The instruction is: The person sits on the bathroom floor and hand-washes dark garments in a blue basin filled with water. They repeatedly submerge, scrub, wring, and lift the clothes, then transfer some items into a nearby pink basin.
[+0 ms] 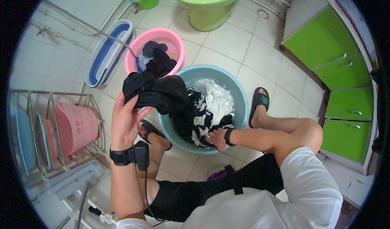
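Note:
My left hand (pixel 129 121) is raised beside the basins, its thumb and fingers closed on a black garment (pixel 162 91). That dark cloth stretches from my fingers over the rims and hangs into the blue-green basin (pixel 242 103). My right hand (pixel 219 139) is low inside the same basin, at its near side, with fingers curled into a black-and-white patterned garment (pixel 202 129); the fingertips are partly hidden. White cloth (pixel 218 100) lies wet in water beside it. Behind, a pink basin (pixel 180 50) holds more dark cloth (pixel 162 62) and a grey hose end.
A blue-and-white folding tub (pixel 90 72) leans by the left wall. Near it a metal rack (pixel 53 95) holds a pink basket (pixel 77 125) and basins. A green toilet (pixel 209 14) and a green bin (pixel 148 1) stand at the back, green cabinets (pixel 341 74) along the right.

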`<action>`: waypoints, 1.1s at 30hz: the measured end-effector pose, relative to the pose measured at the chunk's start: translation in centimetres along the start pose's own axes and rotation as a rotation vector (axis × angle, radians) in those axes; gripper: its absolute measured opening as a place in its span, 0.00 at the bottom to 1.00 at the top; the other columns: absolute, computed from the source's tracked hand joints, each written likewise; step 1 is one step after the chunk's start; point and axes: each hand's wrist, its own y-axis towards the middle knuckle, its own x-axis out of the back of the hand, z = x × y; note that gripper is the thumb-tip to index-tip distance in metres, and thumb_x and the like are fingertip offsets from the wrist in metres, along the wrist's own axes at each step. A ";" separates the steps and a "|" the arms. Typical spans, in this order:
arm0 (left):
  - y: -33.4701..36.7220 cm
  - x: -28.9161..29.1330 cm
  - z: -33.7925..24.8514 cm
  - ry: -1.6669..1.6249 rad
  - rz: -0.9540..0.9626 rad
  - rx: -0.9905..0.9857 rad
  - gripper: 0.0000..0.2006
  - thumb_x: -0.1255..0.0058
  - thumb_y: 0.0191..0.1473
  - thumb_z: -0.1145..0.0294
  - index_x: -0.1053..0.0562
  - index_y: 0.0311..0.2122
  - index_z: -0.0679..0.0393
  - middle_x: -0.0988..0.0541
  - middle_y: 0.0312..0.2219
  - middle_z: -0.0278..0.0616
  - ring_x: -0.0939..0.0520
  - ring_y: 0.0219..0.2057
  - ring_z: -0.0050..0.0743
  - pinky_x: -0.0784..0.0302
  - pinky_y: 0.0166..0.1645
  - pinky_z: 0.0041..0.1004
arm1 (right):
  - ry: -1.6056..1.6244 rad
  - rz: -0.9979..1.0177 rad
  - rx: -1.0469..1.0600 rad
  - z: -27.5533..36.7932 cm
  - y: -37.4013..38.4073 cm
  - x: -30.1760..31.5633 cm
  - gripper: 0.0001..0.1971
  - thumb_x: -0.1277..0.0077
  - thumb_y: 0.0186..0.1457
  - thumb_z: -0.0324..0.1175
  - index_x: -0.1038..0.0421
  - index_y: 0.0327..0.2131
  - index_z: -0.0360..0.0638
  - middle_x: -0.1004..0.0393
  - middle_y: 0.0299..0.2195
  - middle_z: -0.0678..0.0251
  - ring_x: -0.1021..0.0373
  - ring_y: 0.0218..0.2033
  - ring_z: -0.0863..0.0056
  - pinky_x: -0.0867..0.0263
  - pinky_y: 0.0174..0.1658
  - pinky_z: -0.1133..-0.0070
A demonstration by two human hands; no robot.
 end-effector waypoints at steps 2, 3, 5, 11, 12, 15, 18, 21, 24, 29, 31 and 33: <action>0.1 0.2 -0.2 -0.011 -0.011 -0.008 0.16 0.58 0.63 0.77 0.33 0.56 0.61 0.22 0.46 0.43 0.17 0.43 0.35 0.15 0.45 0.33 | 0.027 0.271 -0.012 -1.7 1.3 2.4 0.33 0.45 0.46 0.42 0.35 0.57 0.40 0.32 0.54 0.51 0.33 0.53 0.54 0.33 0.51 0.62; 0.1 0.3 -0.3 -0.016 -0.022 -0.015 0.16 0.58 0.63 0.77 0.34 0.56 0.61 0.22 0.46 0.44 0.17 0.43 0.35 0.15 0.44 0.33 | 0.035 0.411 -0.015 -2.8 2.2 4.1 0.33 0.44 0.46 0.44 0.33 0.56 0.40 0.33 0.56 0.50 0.35 0.56 0.54 0.34 0.52 0.63; 0.1 0.6 -0.5 -0.026 -0.049 -0.019 0.17 0.58 0.63 0.77 0.34 0.56 0.61 0.23 0.46 0.44 0.17 0.43 0.36 0.15 0.44 0.33 | 0.446 -0.015 -0.438 -6.4 3.0 7.1 0.21 0.47 0.49 0.42 0.26 0.45 0.40 0.28 0.51 0.55 0.36 0.56 0.52 0.35 0.54 0.63; 0.6 1.6 -1.5 -0.044 -0.085 -0.052 0.17 0.58 0.62 0.77 0.34 0.56 0.60 0.23 0.48 0.45 0.18 0.44 0.38 0.15 0.45 0.35 | 0.461 -0.719 -0.460 -10.5 10.0 10.1 0.47 0.39 0.44 0.57 0.44 0.64 0.49 0.50 0.64 0.40 0.43 0.62 0.43 0.44 0.63 0.65; 0.6 1.8 -1.6 -0.047 -0.081 -0.058 0.17 0.58 0.63 0.76 0.34 0.57 0.59 0.23 0.48 0.45 0.18 0.45 0.38 0.16 0.46 0.35 | 0.576 -0.673 -0.497 -10.8 11.1 10.1 0.50 0.37 0.43 0.58 0.48 0.66 0.50 0.53 0.65 0.38 0.45 0.62 0.41 0.45 0.64 0.65; 0.6 2.1 -1.7 -0.060 -0.063 -0.075 0.17 0.57 0.63 0.75 0.33 0.57 0.58 0.24 0.50 0.45 0.19 0.46 0.38 0.17 0.47 0.36 | 0.655 -0.625 -0.517 -11.8 13.2 9.8 0.38 0.38 0.44 0.50 0.35 0.58 0.46 0.36 0.55 0.41 0.34 0.54 0.44 0.37 0.57 0.63; 0.6 2.3 -1.6 -0.077 -0.051 -0.079 0.17 0.57 0.63 0.75 0.33 0.56 0.58 0.24 0.49 0.45 0.19 0.45 0.38 0.17 0.47 0.36 | 0.574 -0.687 -0.500 -11.0 12.7 9.5 0.20 0.42 0.42 0.41 0.23 0.40 0.42 0.22 0.33 0.49 0.26 0.38 0.50 0.30 0.45 0.62; 0.3 2.3 -1.6 -0.077 -0.037 -0.066 0.16 0.57 0.63 0.74 0.32 0.56 0.58 0.23 0.49 0.45 0.19 0.45 0.38 0.17 0.47 0.36 | 0.560 -0.609 -0.358 -7.3 9.4 9.0 0.19 0.44 0.45 0.39 0.23 0.40 0.42 0.22 0.32 0.47 0.26 0.36 0.48 0.30 0.43 0.60; 0.0 2.0 -1.6 -0.081 -0.031 -0.071 0.16 0.57 0.63 0.74 0.32 0.56 0.58 0.23 0.48 0.44 0.18 0.44 0.38 0.17 0.46 0.35 | 0.449 -0.546 -0.204 -2.9 4.0 8.5 0.19 0.46 0.46 0.38 0.23 0.42 0.40 0.23 0.30 0.47 0.25 0.35 0.48 0.29 0.41 0.60; -0.7 1.4 -1.6 -0.055 -0.004 -0.072 0.17 0.58 0.62 0.76 0.34 0.57 0.61 0.23 0.47 0.44 0.18 0.44 0.35 0.16 0.45 0.35 | 0.395 -0.474 -0.018 3.0 -3.1 8.7 0.15 0.46 0.45 0.35 0.24 0.36 0.36 0.23 0.27 0.48 0.25 0.32 0.49 0.29 0.37 0.59; -0.9 1.2 -1.5 -0.051 0.011 -0.081 0.17 0.58 0.62 0.76 0.34 0.56 0.61 0.22 0.46 0.43 0.18 0.44 0.34 0.16 0.45 0.35 | 0.373 -0.404 0.027 4.5 -4.8 8.7 0.15 0.46 0.46 0.33 0.23 0.38 0.37 0.23 0.27 0.49 0.25 0.32 0.49 0.29 0.37 0.59; -0.9 1.0 -1.4 -0.063 0.033 -0.073 0.18 0.57 0.62 0.75 0.34 0.58 0.57 0.23 0.48 0.45 0.17 0.43 0.39 0.16 0.45 0.36 | 0.364 -0.342 0.082 5.8 -6.1 8.0 0.15 0.46 0.46 0.33 0.24 0.38 0.38 0.24 0.27 0.49 0.25 0.33 0.49 0.29 0.37 0.59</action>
